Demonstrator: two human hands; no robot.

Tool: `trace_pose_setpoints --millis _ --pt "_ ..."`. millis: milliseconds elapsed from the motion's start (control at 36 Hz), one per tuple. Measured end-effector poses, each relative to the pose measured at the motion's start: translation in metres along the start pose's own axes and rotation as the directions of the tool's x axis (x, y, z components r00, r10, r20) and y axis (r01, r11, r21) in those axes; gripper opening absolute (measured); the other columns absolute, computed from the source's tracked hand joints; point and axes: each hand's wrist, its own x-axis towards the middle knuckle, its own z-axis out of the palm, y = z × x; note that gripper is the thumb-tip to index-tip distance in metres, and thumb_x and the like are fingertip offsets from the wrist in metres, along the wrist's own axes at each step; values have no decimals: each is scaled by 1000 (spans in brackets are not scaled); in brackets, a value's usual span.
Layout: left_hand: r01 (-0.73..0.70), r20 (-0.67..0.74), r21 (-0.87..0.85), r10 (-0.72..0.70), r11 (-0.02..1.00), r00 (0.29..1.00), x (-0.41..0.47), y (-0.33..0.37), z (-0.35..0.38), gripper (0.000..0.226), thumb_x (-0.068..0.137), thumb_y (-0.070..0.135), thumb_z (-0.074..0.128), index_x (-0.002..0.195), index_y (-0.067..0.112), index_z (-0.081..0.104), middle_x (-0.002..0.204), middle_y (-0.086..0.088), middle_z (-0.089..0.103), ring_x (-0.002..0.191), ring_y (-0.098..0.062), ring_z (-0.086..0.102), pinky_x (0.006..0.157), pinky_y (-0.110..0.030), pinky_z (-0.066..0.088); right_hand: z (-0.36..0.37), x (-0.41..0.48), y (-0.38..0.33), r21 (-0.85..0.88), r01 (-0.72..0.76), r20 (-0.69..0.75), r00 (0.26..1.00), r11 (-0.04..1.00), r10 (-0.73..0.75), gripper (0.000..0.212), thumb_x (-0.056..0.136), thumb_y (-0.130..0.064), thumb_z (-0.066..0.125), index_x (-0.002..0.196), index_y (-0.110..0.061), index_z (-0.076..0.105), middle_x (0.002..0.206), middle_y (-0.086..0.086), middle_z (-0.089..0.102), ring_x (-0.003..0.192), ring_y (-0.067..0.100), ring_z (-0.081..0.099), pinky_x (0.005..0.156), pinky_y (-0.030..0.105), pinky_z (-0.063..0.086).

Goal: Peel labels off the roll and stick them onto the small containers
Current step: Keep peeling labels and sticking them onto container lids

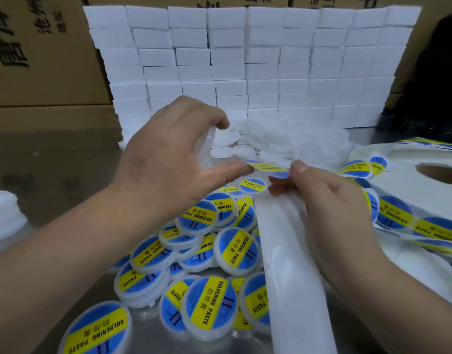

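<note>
My left hand (174, 159) grips a small white round container (207, 146) on edge between thumb and fingers. My right hand (329, 200) pinches a round blue-and-yellow label (268, 167) that lies flat between the two hands, its left edge at my left thumb tip. The white backing strip (294, 264) runs down under my right hand toward the bottom edge. A pile of labelled containers (209, 251) reading "SOLDERING PASTE" lies below both hands.
Unlabelled white containers (283, 141) are heaped behind the hands, before a wall of stacked white boxes (245, 60). Label strip with more stickers (411, 223) and used backing paper (424, 159) lie at right. Cardboard cartons (41, 52) stand at left. The table top (54, 169) is metal.
</note>
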Motion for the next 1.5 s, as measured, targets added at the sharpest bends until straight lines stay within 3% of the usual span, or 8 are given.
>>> trace_pose_setpoints --millis 194,306,389,472,583,667,1028,1500 --pt "-22 104 150 6 988 995 2 -6 3 56 64 56 66 102 15 60 101 -2 57 93 -20 53 69 -15 25 3 1 1 -85 -1 -50 999 996 -4 11 73 -31 61 65 -32 69 61 5 61 51 -1 47 48 7 37" --pt "78 79 253 -101 964 992 6 -21 7 32 80 29 63 111 22 55 113 0 53 100 -21 52 68 -17 23 0 3 2 -111 18 -121 992 994 -32 17 79 -28 60 64 -26 68 59 -8 63 52 -4 51 50 6 38" --pt "396 97 -97 -388 913 917 9 -25 6 12 89 26 52 97 34 56 103 3 60 76 -9 60 63 -28 45 -2 4 -1 -22 10 -128 992 1000 -13 24 83 -22 61 60 -23 67 57 -12 63 53 -5 52 49 6 39" --pt "617 372 -680 -539 396 756 12 -12 5 21 96 22 40 94 25 61 105 -9 62 68 -18 65 58 -25 55 3 0 -2 -21 14 -13 1000 1000 -14 21 82 -20 60 63 -26 67 58 -12 62 54 -5 51 52 6 39" --pt "665 626 -744 -419 -68 658 8 -2 12 29 97 27 37 103 16 63 95 -15 68 74 -22 67 57 -28 57 7 -5 -5 -13 -18 149 989 1000 20 32 81 -14 60 54 -30 67 55 -16 62 54 -6 53 54 8 41" --pt "659 691 -721 -302 -216 657 4 -1 15 29 91 22 41 109 17 63 101 -18 69 81 -26 69 65 -39 58 6 -5 -8 18 -48 193 980 999 44 38 82 -9 59 52 -31 68 54 -14 62 51 -4 53 52 10 42" --pt "647 684 -726 -146 -231 715 -2 3 17 38 70 39 47 88 13 68 101 -18 69 80 -30 67 67 -39 56 4 -4 -8 79 -157 317 940 984 124 29 86 -9 56 81 -31 74 56 -9 60 52 -3 51 52 10 41" --pt "601 590 -799 -202 -8 781 -8 11 22 36 59 10 62 93 21 64 93 -4 73 77 -18 69 58 -27 56 3 -3 -4 76 -203 320 932 976 169 24 86 -10 57 75 -22 74 56 -9 60 49 -1 49 49 12 40"
